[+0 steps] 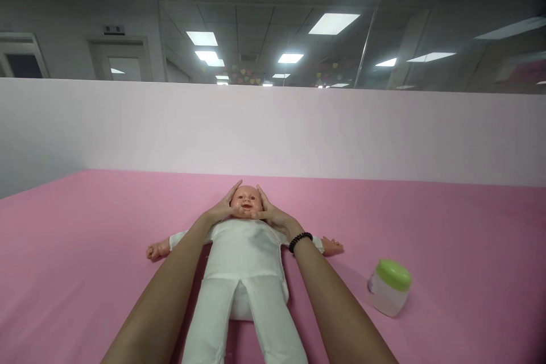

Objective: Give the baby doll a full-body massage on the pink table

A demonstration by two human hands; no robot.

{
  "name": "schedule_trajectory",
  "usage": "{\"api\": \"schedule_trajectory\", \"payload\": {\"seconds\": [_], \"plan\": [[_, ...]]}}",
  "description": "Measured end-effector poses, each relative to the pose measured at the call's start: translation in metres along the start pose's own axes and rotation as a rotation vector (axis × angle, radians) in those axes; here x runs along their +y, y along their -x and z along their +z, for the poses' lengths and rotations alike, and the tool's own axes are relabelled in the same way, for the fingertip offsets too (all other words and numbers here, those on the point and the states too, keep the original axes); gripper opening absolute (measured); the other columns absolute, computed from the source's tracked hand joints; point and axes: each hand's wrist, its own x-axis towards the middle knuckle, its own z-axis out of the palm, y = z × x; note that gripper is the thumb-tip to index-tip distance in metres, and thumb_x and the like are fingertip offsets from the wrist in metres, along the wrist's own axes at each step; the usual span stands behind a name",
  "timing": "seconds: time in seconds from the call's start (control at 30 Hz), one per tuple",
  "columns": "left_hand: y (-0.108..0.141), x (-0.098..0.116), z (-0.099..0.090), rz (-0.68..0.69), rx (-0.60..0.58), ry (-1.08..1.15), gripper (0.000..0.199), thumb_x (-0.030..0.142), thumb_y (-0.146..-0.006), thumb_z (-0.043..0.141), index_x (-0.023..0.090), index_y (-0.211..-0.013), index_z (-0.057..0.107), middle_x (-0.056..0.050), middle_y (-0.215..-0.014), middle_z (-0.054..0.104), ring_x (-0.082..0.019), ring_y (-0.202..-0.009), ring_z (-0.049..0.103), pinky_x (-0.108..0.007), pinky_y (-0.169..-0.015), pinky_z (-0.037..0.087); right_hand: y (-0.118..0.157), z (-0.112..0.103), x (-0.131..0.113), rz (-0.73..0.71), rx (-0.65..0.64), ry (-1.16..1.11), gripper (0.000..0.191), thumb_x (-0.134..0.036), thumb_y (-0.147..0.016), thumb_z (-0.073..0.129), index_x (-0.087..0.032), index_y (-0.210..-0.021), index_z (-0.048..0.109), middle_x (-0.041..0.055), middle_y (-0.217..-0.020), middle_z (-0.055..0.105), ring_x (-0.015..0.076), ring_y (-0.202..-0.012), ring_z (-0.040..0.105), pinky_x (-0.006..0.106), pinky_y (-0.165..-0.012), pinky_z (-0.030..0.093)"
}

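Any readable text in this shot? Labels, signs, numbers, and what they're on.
Nothing can be read in full.
Small dark wall sign above the door: marks visible, too small to read.
Side label on the green-lidded jar: too blurred to read.

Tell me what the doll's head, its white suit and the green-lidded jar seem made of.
The doll's head looks like smooth, slightly glossy vinyl, going by its sheen and moulded features. Its white suit seems matte cotton-like fabric, showing soft creases and seams. The jar looks like cloudy plastic, though glass is possible, under a glossy green plastic lid.
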Motion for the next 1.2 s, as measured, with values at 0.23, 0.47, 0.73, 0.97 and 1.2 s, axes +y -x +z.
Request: {"api": "schedule_trajectory", "payload": {"seconds": [0.23,0.47,0.73,0.97,1.2], "plan": [[0.005,0.011,0.001,-0.047,-0.073,-0.042,0.121,0.020,-0.063,0.089,0.040,-0.157,0.015,-0.012,-0.159,0.033,-0.033,-0.141,0.041,-0.050,-0.115,0.035,0.000,-0.002,0.002,-0.029,0.008,0.083,0.134,-0.013,-0.056,0.090,-0.039,-0.157,0.006,0.0097,-0.165,0.012,0.0293,-0.142,0.039,0.044,-0.109,0.041],[0.011,0.015,0.002,-0.068,-0.095,0.059,0.111,0.016,-0.065,0.083,0.042,-0.154,0.023,-0.011,-0.161,0.026,-0.035,-0.138,0.045,-0.050,-0.112,0.039,0.005,0.000,-0.001,-0.042,0.003,0.070,0.120,-0.009,-0.064,0.081,-0.036,-0.157,0.012,0.0107,-0.162,0.021,0.0276,-0.139,0.043,0.044,-0.110,0.039],[0.009,0.016,0.008,-0.040,-0.063,-0.030,0.116,0.022,-0.063,0.089,0.038,-0.155,0.021,-0.013,-0.156,0.036,-0.033,-0.137,0.046,-0.050,-0.113,0.038,0.000,0.004,0.002,-0.078,0.060,0.056,0.128,-0.011,-0.050,0.090,-0.033,-0.156,0.023,0.0120,-0.150,0.042,0.0290,-0.131,0.051,0.047,-0.109,0.040],[0.012,0.018,0.005,-0.049,-0.069,-0.024,0.109,0.022,-0.066,0.085,0.040,-0.154,0.024,-0.010,-0.160,0.028,-0.033,-0.139,0.043,-0.050,-0.114,0.037,0.002,0.005,0.001,-0.090,0.082,0.032,0.118,-0.012,-0.050,0.089,-0.033,-0.152,0.033,0.0112,-0.150,0.041,0.0295,-0.127,0.053,0.046,-0.104,0.045],[0.006,0.007,0.002,-0.026,-0.034,-0.030,0.114,0.024,-0.060,0.090,0.037,-0.153,0.025,-0.014,-0.155,0.035,-0.035,-0.134,0.048,-0.053,-0.112,0.038,0.001,0.007,0.001,-0.102,0.095,0.025,0.114,-0.011,-0.051,0.088,-0.030,-0.150,0.036,0.0115,-0.147,0.044,0.0277,-0.127,0.053,0.044,-0.103,0.045]]}}
